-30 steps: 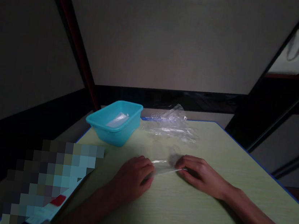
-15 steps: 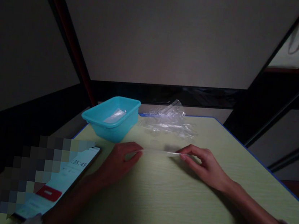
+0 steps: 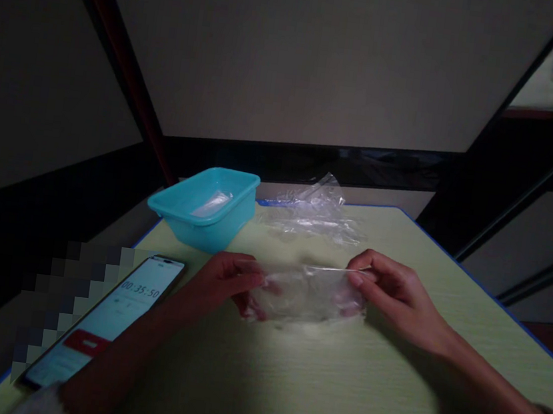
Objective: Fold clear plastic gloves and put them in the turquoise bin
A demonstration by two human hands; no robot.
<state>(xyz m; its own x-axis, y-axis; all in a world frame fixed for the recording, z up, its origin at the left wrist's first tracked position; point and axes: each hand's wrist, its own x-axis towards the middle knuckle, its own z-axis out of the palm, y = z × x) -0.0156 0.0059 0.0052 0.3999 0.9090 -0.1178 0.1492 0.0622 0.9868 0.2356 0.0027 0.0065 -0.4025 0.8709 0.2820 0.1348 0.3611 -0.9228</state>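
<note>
A clear plastic bag (image 3: 309, 295) hangs stretched between both hands just above the pale green table (image 3: 315, 386). My left hand (image 3: 227, 281) pinches the bag's left top corner, its fingers closed. My right hand (image 3: 390, 291) pinches the right top corner the same way. The bag's lower edge touches or nearly touches the table. A turquoise plastic tub (image 3: 206, 206) with a clear bag lying inside stands behind my left hand.
A loose pile of clear plastic bags (image 3: 313, 213) lies at the table's far edge, right of the tub. A phone showing a timer (image 3: 108, 321) lies at the near left. Dark frame bars and grey panels surround the blue-edged table.
Both hands have lifted the bag off the table and raised its top edge, so it now hangs open-faced between them. A phone has come into view.
</note>
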